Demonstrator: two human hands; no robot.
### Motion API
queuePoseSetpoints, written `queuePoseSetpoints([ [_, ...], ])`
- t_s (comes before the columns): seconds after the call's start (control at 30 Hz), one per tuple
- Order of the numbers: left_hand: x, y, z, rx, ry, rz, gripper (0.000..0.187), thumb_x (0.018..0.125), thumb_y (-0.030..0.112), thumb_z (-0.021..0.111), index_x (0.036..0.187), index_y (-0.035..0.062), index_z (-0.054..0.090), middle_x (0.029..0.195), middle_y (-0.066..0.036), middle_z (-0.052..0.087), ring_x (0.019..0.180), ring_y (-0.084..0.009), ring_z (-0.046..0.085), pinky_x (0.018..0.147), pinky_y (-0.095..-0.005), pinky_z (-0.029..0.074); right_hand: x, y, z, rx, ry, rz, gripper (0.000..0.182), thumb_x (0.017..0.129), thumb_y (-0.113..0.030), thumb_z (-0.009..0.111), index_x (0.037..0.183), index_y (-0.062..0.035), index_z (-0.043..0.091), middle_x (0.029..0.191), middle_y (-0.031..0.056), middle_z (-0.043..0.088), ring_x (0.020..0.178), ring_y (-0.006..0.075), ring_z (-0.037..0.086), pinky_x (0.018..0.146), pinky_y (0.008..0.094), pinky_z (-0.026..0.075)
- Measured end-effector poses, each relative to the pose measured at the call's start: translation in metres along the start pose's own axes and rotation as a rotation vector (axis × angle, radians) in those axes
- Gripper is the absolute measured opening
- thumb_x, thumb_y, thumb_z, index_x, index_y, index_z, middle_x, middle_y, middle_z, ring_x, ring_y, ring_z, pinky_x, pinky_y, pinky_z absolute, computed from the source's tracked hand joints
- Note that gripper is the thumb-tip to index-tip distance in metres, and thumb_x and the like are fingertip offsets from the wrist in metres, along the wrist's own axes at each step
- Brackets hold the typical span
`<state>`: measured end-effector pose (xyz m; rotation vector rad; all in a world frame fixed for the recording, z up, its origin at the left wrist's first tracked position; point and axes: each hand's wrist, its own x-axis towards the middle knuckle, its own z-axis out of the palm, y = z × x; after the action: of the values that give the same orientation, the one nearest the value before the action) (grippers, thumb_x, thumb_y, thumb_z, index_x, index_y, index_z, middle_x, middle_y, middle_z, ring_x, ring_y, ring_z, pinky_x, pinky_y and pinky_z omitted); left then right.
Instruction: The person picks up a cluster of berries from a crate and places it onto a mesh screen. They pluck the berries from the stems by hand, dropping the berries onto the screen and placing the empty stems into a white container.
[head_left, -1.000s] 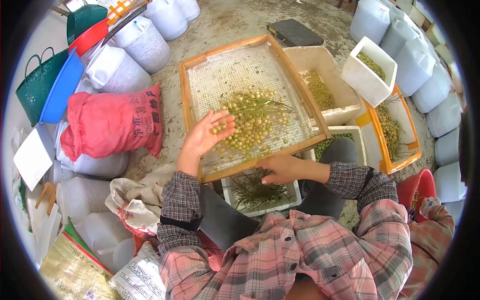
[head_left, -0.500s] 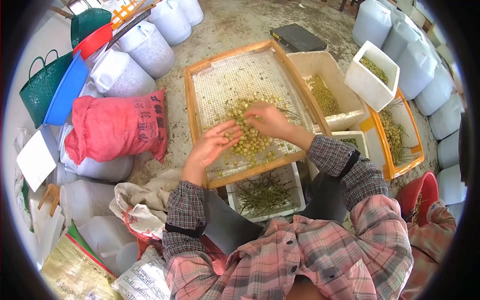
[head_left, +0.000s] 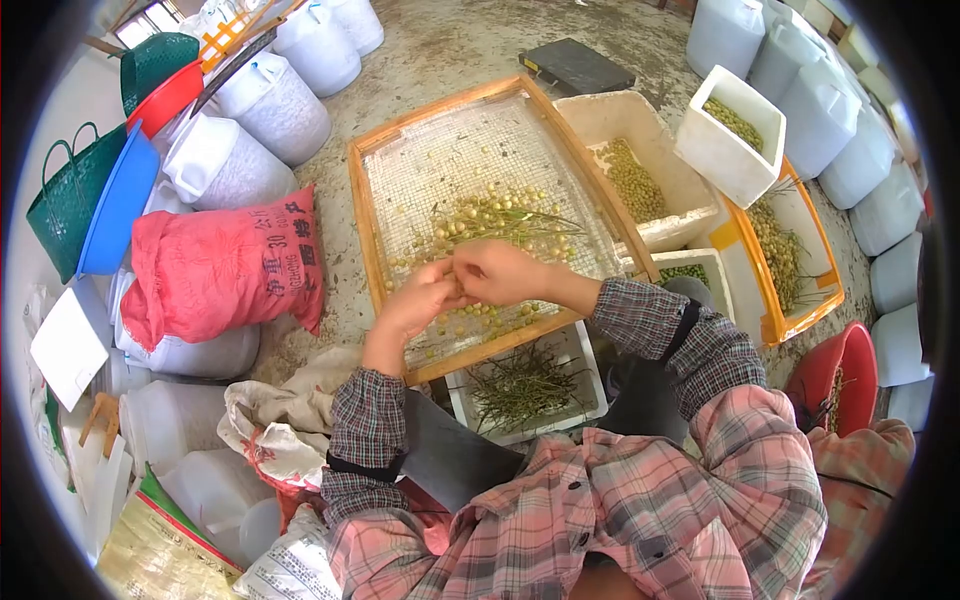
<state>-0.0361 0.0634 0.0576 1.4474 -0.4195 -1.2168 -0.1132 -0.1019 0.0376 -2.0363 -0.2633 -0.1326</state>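
My left hand (head_left: 416,303) and my right hand (head_left: 497,272) meet above the near half of a wood-framed mesh screen (head_left: 415,175). The fingertips of both are pinched together; whatever is between them is hidden. Just beyond the hands lies a heap of small round yellow-green fruits (head_left: 485,215), with thin green stems (head_left: 545,218) stretching to the right. Loose fruits are scattered over the wire mesh, some under my hands. Below the screen's near edge, between my knees, a white foam box (head_left: 598,395) holds a pile of dark green stems (head_left: 525,385).
Foam boxes (head_left: 690,235) of fruit stand right of the screen, beside a yellow-rimmed crate (head_left: 800,325). Farther right are a red bucket (head_left: 850,375) and plastic drums (head_left: 820,115). A red sack (head_left: 220,265) and more drums (head_left: 270,105) line the left. A black flat case (head_left: 578,65) lies behind.
My hands have come together nearer to me; the left, open and palm up before, is now closed against the right. The fruit heap looks more spread out. The view has shifted slightly.
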Motion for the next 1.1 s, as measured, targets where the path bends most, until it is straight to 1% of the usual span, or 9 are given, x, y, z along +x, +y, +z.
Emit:
queuePoseSetpoints([
  [0.13,0.009,-0.006,-0.02,0.719,0.038,0.167,0.037,0.089,0.004,0.054,0.126,0.0016,0.054,0.127,-0.012,0.055,0.109,-0.024,0.058,0.093,-0.034,0.048,-0.025,-0.013,-0.003,-0.089,-0.057,-0.139,0.007,0.08,-0.013,0.057,0.081,-0.0057,0.057,0.068,0.0127,0.059,0.064,0.0303,0.06,0.059,0.0426,0.047],
  [0.2,0.009,0.0,-0.026,0.944,0.106,0.283,0.037,0.088,0.006,0.057,0.125,0.0051,0.057,0.132,-0.011,0.054,0.108,-0.0252,0.059,0.092,-0.0339,0.048,-0.057,-0.013,0.011,-0.266,-0.322,-0.097,0.009,0.079,-0.016,0.059,0.08,-0.0078,0.059,0.067,0.0122,0.06,0.061,0.028,0.06,0.057,0.0431,0.045],
  [0.3,0.042,0.01,-0.053,0.928,0.333,0.177,0.037,0.087,0.009,0.061,0.124,0.0096,0.06,0.14,-0.012,0.048,0.107,-0.0304,0.058,0.093,-0.0367,0.047,-0.067,-0.015,0.0,-0.381,-0.588,-0.012,0.01,0.079,-0.02,0.061,0.079,-0.0098,0.062,0.067,0.0115,0.061,0.063,0.0269,0.061,0.059,0.0419,0.047],
  [0.4,0.061,0.015,-0.033,1.353,0.695,0.537,0.027,0.086,0.005,0.055,0.111,0.0052,0.067,0.129,-0.014,0.056,0.105,-0.0307,0.059,0.089,-0.0367,0.05,-0.026,0.01,-0.021,-0.25,-0.083,0.064,0.014,0.081,-0.02,0.062,0.084,-0.0068,0.065,0.071,0.0111,0.065,0.068,0.0274,0.063,0.063,0.0398,0.049],
  [0.5,0.082,0.016,-0.043,1.628,0.69,0.501,0.019,0.088,0.009,0.057,0.098,0.0031,0.071,0.115,-0.015,0.064,0.093,-0.0287,0.063,0.083,-0.0364,0.052,0.019,0.041,-0.03,-0.272,0.264,0.039,0.018,0.081,-0.019,0.064,0.089,-0.0034,0.066,0.073,0.0117,0.066,0.067,0.0282,0.064,0.063,0.0389,0.05],
  [0.73,0.056,0.065,-0.029,1.008,0.477,0.655,0.016,0.085,0.009,0.064,0.099,0.0021,0.067,0.09,-0.008,0.068,0.084,-0.0259,0.065,0.075,-0.0352,0.05,0.058,0.008,-0.052,-0.074,0.244,0.028,0.022,0.081,-0.021,0.069,0.09,-0.0014,0.066,0.067,0.0139,0.064,0.059,0.0272,0.061,0.057,0.0361,0.048],
  [0.83,0.044,0.075,-0.023,0.634,0.434,0.769,0.025,0.087,0.011,0.065,0.11,0.0017,0.059,0.093,-0.007,0.065,0.089,-0.0159,0.061,0.08,-0.0312,0.048,0.054,0.001,-0.063,0.041,0.21,0.019,0.02,0.083,-0.02,0.069,0.081,-0.0007,0.068,0.063,0.0084,0.061,0.055,0.0152,0.055,0.053,0.0311,0.043],
  [0.93,0.029,0.074,-0.011,0.825,0.887,1.124,0.025,0.087,0.012,0.065,0.108,0.0013,0.058,0.109,-0.011,0.061,0.107,-0.0183,0.057,0.093,-0.0328,0.045,0.043,-0.021,-0.081,0.157,0.196,0.132,0.021,0.085,-0.021,0.068,0.081,-0.0005,0.07,0.061,0.0034,0.06,0.055,0.0093,0.051,0.052,0.0281,0.041],
  [1.1,0.02,0.05,0.014,0.29,0.926,0.97,0.037,0.093,0.025,0.059,0.12,0.0001,0.053,0.119,-0.015,0.058,0.117,-0.0224,0.051,0.099,-0.0355,0.041,0.032,-0.018,-0.08,0.292,0.253,0.138,0.023,0.087,-0.022,0.068,0.083,0.0002,0.071,0.063,0.0006,0.06,0.056,0.0062,0.048,0.051,0.024,0.038],
])
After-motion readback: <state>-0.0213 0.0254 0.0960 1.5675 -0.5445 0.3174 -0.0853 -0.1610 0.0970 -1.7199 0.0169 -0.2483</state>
